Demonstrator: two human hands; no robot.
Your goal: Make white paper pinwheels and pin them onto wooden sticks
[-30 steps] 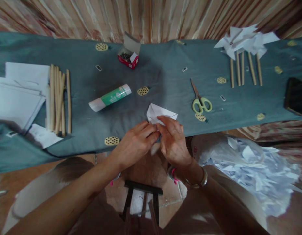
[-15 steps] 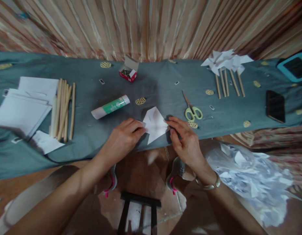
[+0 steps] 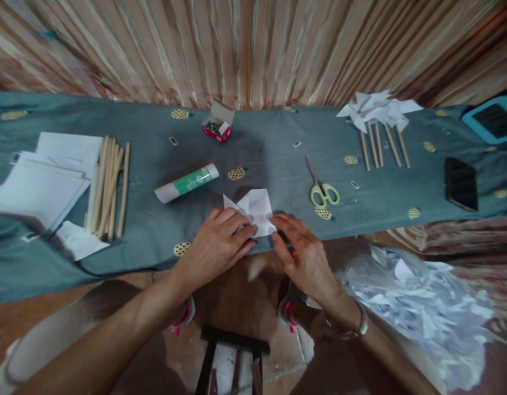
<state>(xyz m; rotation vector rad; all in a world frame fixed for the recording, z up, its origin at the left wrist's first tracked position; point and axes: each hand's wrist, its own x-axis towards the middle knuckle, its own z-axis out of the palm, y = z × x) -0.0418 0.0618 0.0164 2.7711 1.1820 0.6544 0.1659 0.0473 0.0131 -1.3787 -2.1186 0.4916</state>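
A piece of folded white paper [image 3: 260, 205] lies at the near edge of the cloth-covered table, one pointed flap rising at its left. My left hand [image 3: 220, 241] is closed on the paper's near left side, its fingers covering part of it. Opposite, my right hand [image 3: 303, 249] pinches the right edge between thumb and fingers. Green-handled scissors [image 3: 324, 193] lie beyond my right hand. A glue stick [image 3: 187, 183] with a green label rests beyond my left hand.
At left are paper sheets [image 3: 39, 184] and rolled sticks [image 3: 109, 186]. A red box of small metal pieces [image 3: 216, 127] stands at the back. Paper pinwheels on sticks [image 3: 379, 112], a phone [image 3: 461, 184] and a blue-framed device [image 3: 494, 119] lie right. A bag of paper pieces [image 3: 426, 307] sits below.
The paper has been turned, so its pointed flap now faces up and left. My left hand has shifted right over it; my right hand has moved slightly left and nearer.
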